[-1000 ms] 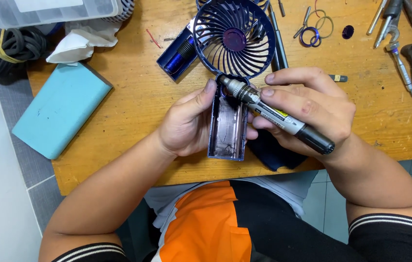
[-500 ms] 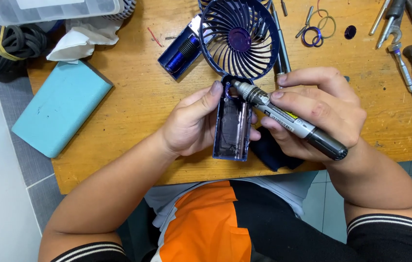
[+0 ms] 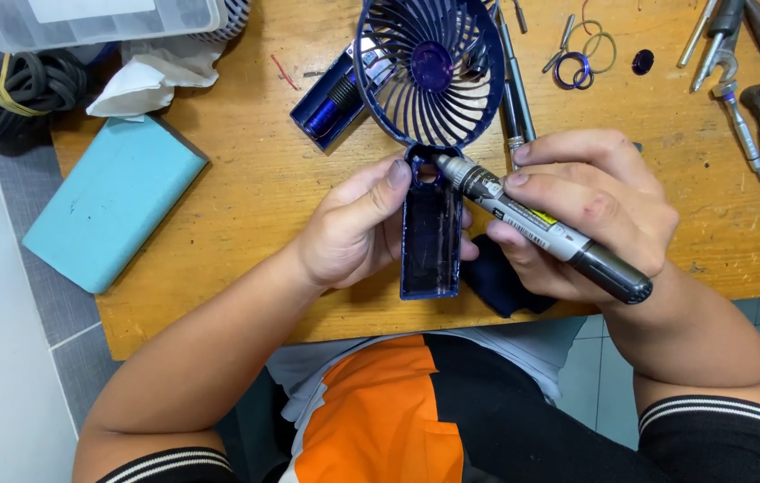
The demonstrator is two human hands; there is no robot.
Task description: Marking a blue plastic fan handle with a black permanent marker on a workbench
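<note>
Small dark-blue plastic handheld fan (image 3: 431, 134), opened up, on wooden surface (image 3: 246, 206).
L hand (image 3: 353, 228) closed round fan handle; R hand (image 3: 590, 210) w/ grip shut on grey-black pen-shaped tool (image 3: 541, 224), tip at handle top.

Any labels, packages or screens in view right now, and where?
Label on the pen-shaped tool in the right hand: a pale band with a yellow patch, mid-barrel.
Plastic box, top left corner of the table: clear, with a white rectangular label on its lid.
No screens.
</note>
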